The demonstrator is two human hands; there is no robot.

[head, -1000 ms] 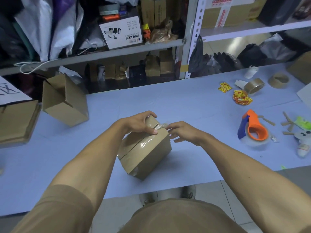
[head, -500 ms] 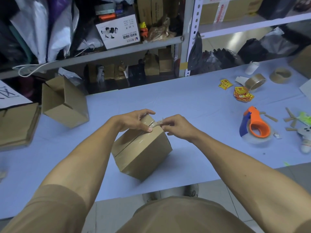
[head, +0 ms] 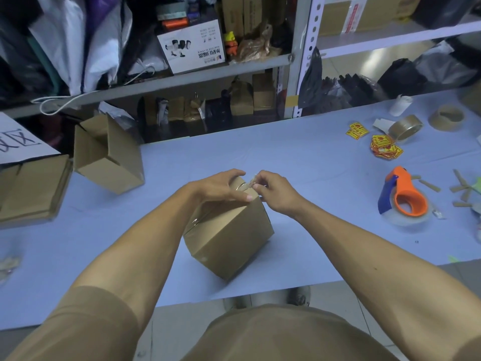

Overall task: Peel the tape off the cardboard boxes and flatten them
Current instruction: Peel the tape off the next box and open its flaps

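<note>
Tape (head: 246,184) end has lifted further off the box (head: 229,230) mid-bench (head: 299,157), your right hand (head: 276,194) pinching it, left hand (head: 221,187) curled over the top, so peel is underway, flattening not yet.

Orange-and-blue tape dispenser (head: 402,198) sits on the desk (head: 299,149) at right, yellow stickers (head: 385,147) and two tape rolls (head: 405,127) behind it, cluttered shelves (head: 182,76) beyond.
</note>
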